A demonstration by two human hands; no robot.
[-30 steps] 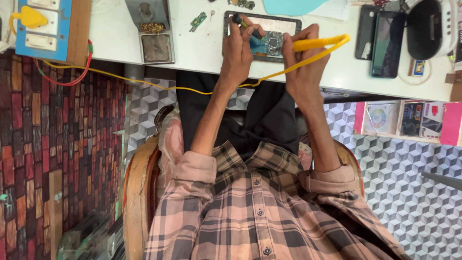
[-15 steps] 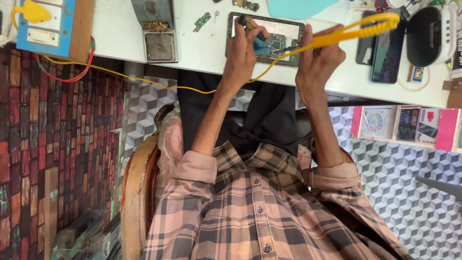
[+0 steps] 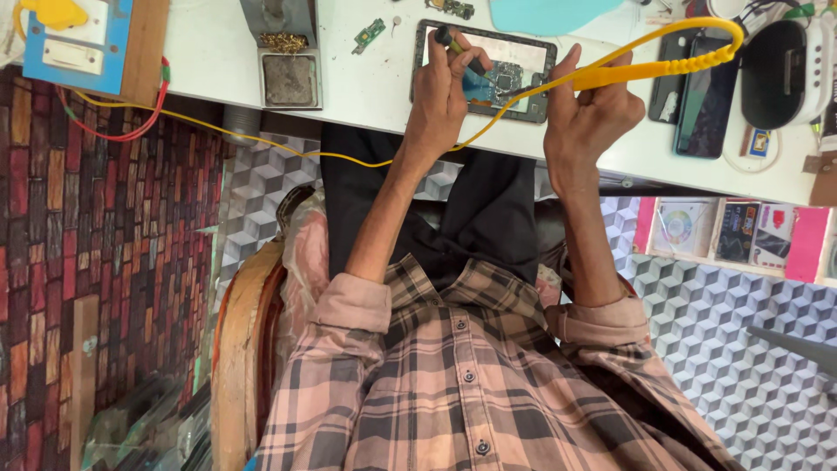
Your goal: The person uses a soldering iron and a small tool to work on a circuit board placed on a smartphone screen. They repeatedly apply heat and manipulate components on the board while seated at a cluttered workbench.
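Head view shows us looking down over a plaid flannel shirt [image 3: 453, 384] to a white worktop [image 3: 366, 78]. We see the left hand [image 3: 440, 96] curled tightly round a slim dark tool [image 3: 460, 51] with a yellowish band, its tip set down inside an opened tablet [image 3: 497, 70], a flat dark rectangle with rounded corners lying at the middle of the worktop, its back off and a blue-green circuit board bare within. Our right hand [image 3: 593, 113] sits just beside the tablet's right edge, fingers [image 3: 623, 103] closed round the smooth yellow plastic handle of a soldering iron [image 3: 663, 65]; its thin metal tip reaches onto the board, and its yellow cord [image 3: 288, 150] loops over the hand and trails left along the table edge.

Left of the tablet we find a square grey metal tray [image 3: 288, 78] with a dull pad and a wad of brassy wire wool above it, and a small green circuit scrap [image 3: 369, 33]. At far left stands a blue board with white switch plates [image 3: 74, 44] on bare wood. To the right lie two glossy black phones [image 3: 697, 96] and a white-rimmed black device [image 3: 780, 74]. Under the worktop at right, a shelf holds small flat packets [image 3: 741, 231] in pink, white and dark card.
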